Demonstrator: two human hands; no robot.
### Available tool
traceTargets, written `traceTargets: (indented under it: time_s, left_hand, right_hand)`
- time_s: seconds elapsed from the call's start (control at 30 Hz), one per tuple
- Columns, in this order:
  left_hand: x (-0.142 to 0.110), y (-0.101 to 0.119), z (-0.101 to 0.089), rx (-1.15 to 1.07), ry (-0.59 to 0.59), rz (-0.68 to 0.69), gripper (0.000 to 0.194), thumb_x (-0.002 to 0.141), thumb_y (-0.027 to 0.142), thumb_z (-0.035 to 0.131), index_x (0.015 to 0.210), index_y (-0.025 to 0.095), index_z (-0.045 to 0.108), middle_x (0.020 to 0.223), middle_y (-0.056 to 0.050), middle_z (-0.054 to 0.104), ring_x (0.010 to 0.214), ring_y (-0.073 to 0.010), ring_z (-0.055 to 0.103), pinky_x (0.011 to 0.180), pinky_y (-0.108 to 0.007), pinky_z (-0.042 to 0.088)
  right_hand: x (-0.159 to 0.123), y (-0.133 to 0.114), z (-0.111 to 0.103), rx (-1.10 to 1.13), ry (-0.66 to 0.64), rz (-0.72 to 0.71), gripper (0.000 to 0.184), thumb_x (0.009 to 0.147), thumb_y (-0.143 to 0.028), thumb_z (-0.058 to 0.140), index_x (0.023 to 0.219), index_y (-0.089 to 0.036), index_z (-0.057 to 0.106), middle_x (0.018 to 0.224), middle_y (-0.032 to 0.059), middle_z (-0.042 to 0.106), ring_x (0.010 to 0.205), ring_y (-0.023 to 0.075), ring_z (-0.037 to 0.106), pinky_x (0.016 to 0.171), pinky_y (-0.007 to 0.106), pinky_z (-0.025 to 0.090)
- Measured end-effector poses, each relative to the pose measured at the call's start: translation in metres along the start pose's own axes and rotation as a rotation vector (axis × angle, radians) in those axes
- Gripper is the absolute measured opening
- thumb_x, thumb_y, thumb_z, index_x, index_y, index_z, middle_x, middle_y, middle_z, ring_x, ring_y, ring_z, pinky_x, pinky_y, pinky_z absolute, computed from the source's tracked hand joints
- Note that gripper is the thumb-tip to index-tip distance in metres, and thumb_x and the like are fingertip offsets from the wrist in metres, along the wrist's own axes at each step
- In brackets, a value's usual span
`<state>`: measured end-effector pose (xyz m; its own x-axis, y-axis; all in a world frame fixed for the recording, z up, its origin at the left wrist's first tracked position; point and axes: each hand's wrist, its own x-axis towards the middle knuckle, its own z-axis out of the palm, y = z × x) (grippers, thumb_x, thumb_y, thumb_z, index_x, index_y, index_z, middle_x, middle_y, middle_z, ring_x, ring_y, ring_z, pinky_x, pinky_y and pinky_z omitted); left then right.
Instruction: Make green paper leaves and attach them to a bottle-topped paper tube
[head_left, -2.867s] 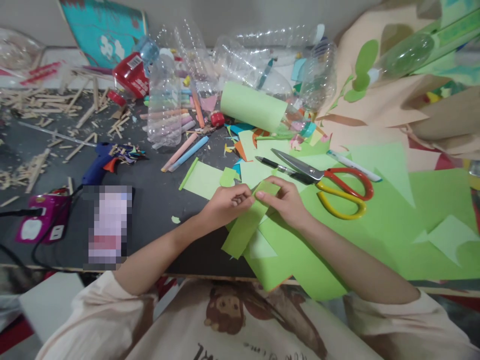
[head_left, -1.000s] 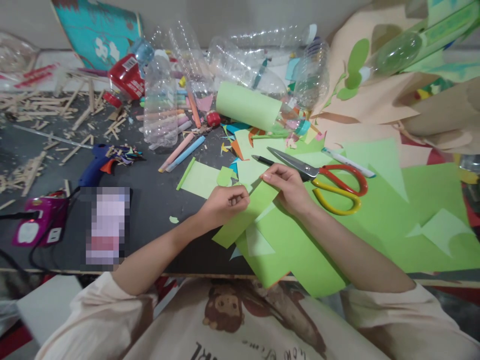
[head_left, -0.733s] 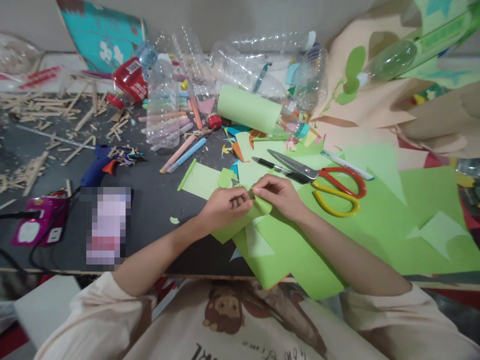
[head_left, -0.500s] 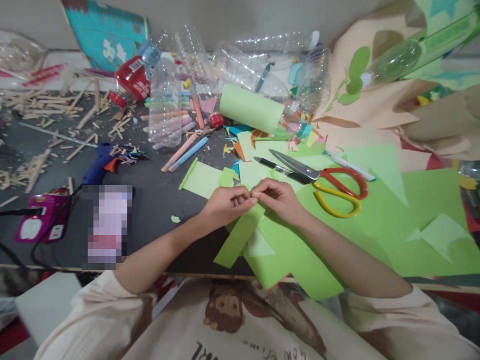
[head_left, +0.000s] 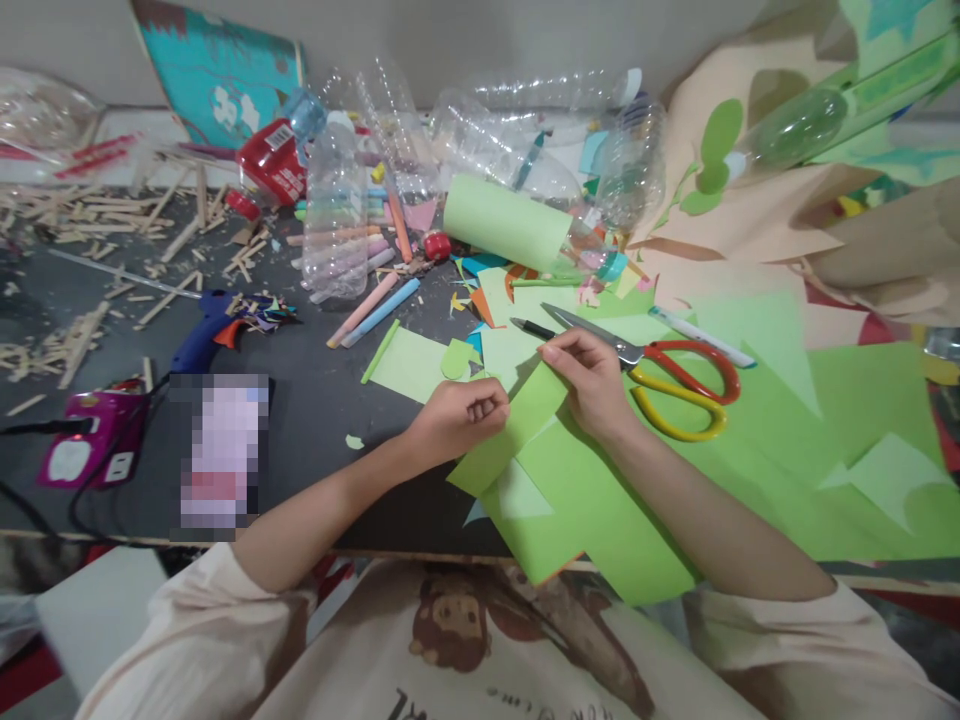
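A long strip of green paper [head_left: 504, 432] lies slantwise over the dark table [head_left: 315, 400]. My left hand [head_left: 461, 418] is closed, pinching the strip's left edge near its middle. My right hand [head_left: 592, 378] pinches the strip's upper end, fingers pressed together. Larger green paper sheets [head_left: 675, 470] lie under and to the right of both hands. Red and yellow scissors [head_left: 660, 368] rest just beyond my right hand, blades pointing left.
A black pen [head_left: 532, 327] lies by the scissor blades. A rolled green paper tube [head_left: 506, 220], clear plastic bottles [head_left: 334, 215] and crayons [head_left: 371, 305] crowd the back. A blue glue gun [head_left: 202, 335], wooden sticks [head_left: 90, 210] and a magenta power strip [head_left: 90, 440] sit left.
My right hand slid from beside the left hand up along the strip to its upper end, and the strip now lies straightened out. The left hand stayed in place.
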<state>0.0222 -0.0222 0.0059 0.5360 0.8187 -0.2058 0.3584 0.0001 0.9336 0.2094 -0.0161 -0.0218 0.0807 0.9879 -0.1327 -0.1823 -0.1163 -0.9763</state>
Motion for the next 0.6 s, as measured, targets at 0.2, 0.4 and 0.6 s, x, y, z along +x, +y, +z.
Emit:
traceTargets:
  time_s: [0.2, 0.4, 0.6]
  left_hand:
    - [0.002, 0.000, -0.001, -0.148, 0.103, -0.082, 0.021, 0.083, 0.036, 0.049, 0.070, 0.020, 0.046, 0.054, 0.007, 0.034, 0.049, -0.0079, 0.032, 0.048, -0.021, 0.026]
    - [0.002, 0.002, -0.001, -0.213, 0.093, -0.112, 0.022, 0.084, 0.037, 0.049, 0.070, 0.020, 0.044, 0.055, 0.008, 0.031, 0.048, -0.0074, 0.027, 0.048, -0.022, 0.022]
    - [0.003, 0.000, 0.000, -0.192, 0.039, -0.176, 0.023, 0.084, 0.038, 0.048, 0.070, 0.020, 0.044, 0.055, 0.007, 0.031, 0.048, -0.0077, 0.027, 0.047, -0.022, 0.020]
  right_hand:
    - [0.001, -0.001, -0.001, 0.242, -0.231, 0.282, 0.032, 0.072, -0.053, 0.066, 0.081, -0.023, 0.062, 0.056, -0.0032, 0.057, 0.045, 0.0152, 0.055, 0.043, 0.030, 0.049]
    - [-0.006, -0.008, 0.007, 0.212, -0.315, 0.320, 0.039, 0.064, -0.033, 0.068, 0.102, -0.024, 0.068, 0.067, -0.0025, 0.063, 0.054, 0.0145, 0.059, 0.049, 0.029, 0.051]
    - [-0.005, -0.008, 0.004, 0.268, -0.347, 0.346, 0.040, 0.054, -0.036, 0.083, 0.090, -0.026, 0.071, 0.087, 0.0004, 0.071, 0.074, 0.0170, 0.065, 0.066, 0.030, 0.055]
